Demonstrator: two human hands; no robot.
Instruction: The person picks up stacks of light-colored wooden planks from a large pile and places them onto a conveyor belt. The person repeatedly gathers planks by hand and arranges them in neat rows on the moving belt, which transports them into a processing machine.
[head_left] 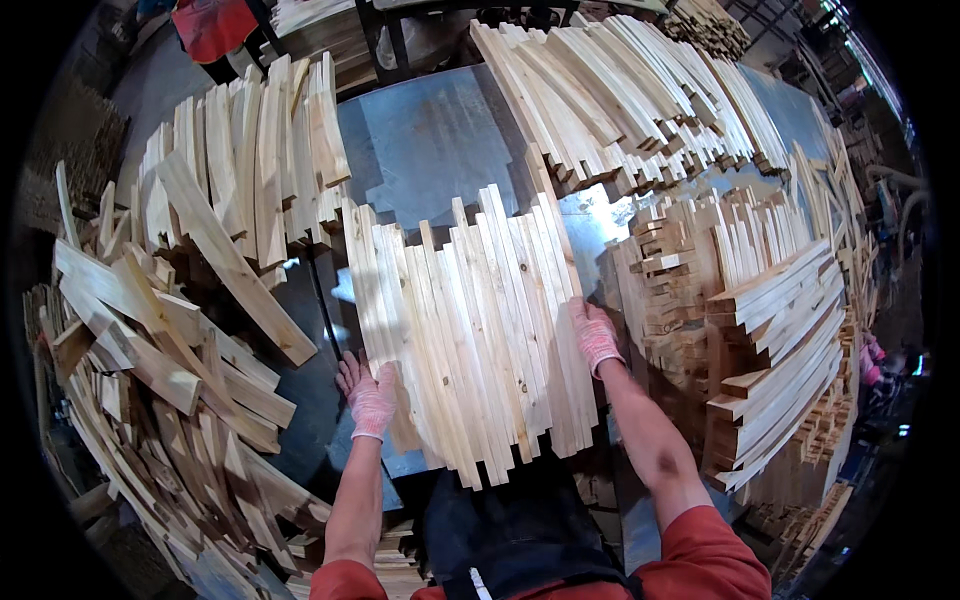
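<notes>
Pale, slightly curved wooden slats (470, 330) lie side by side in a fanned row on the grey metal table (430, 140), right in front of you, their long narrow faces smooth and light with a few darker knots and grain streaks. Your left hand (368, 392), in a pink-and-white knitted glove, presses flat against the row's left edge with the fingers (350, 370) spread open, not closed around anything. Your right hand (594, 335), gloved the same way, rests against the right edge of the row, fingers laid along the outermost slat; you cannot tell from here whether they curl under it. Together your hands bracket the row from both sides. To your left sits a loose, jumbled heap of rough-cut wooden offcuts (150, 380), chunkier and more yellow, lying at all angles. Behind it a second fan of pale slats (250, 160) leans across the table's far left. Across the far side runs a long stacked bank of thin slats (620, 100), ends squared and layered. At your right stands a tall, tidy stack of thicker curved boards (780, 360), their sawn ends facing you. The table's bare sheet looks scuffed and dull.
</notes>
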